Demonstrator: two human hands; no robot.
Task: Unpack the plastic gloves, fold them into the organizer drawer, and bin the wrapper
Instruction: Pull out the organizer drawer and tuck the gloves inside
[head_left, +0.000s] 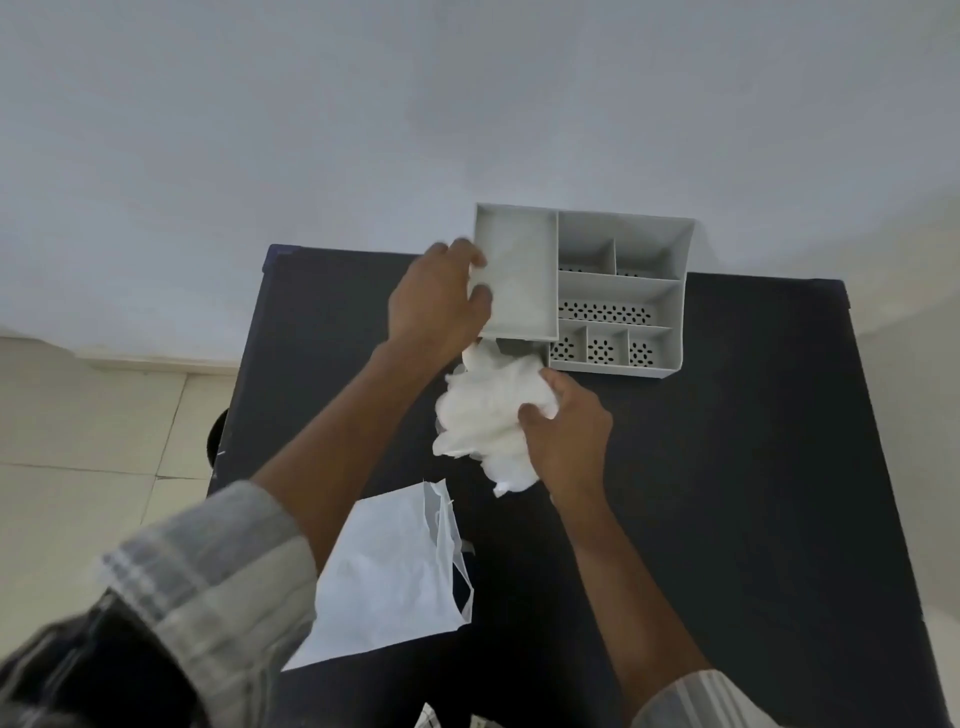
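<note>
— Why was the left hand (439, 301) clamped on the organizer (623, 291) wall?

— Likely to steady it, while the right hand (566, 436) gripped the bunched plastic gloves (488, 415) at its drawer mouth. The empty wrapper (384, 582) lay nearer, on the black table (727, 467).

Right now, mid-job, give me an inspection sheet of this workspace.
Surface: dark rectangular table, mostly bare.
Job's things: crumpled white plastic gloves in front of the grey plastic compartment organizer; its grey drawer lifted out; flat white wrapper on the near edge, not binned.
Clutter: nothing seen.
Hands: left hand grips the drawer; right hand on the gloves.
Cables: nothing seen.
Surroundings: pale wall, tiled floor; bin not visible.
</note>
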